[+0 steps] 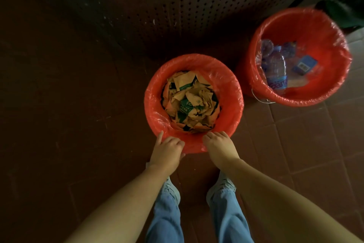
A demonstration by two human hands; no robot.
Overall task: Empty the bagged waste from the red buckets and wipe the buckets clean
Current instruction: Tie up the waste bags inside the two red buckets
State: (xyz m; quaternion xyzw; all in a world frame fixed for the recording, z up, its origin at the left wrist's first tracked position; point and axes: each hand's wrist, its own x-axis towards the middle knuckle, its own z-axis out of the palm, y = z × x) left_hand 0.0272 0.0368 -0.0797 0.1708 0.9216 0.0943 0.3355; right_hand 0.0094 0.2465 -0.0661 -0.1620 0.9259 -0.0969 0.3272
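A red bucket [232, 93] stands on the floor right in front of my feet, lined with a clear bag [197, 144] folded over its rim. Crumpled brown and green paper waste [190, 100] fills it. My left hand [167, 153] grips the bag's folded edge at the near rim, fingers curled. My right hand [219, 148] grips the same edge a little to the right. A second lined red bucket [334, 31] stands at the far right, holding crushed plastic bottles [274, 65] and a small blue box [304, 64].
A dark perforated metal panel [177, 6] rises behind both buckets. Brown floor tiles [305, 144] spread to the right and a dark floor to the left. Something dark green [346, 12] sits behind the far bucket. My jeans and shoes [171, 189] are below.
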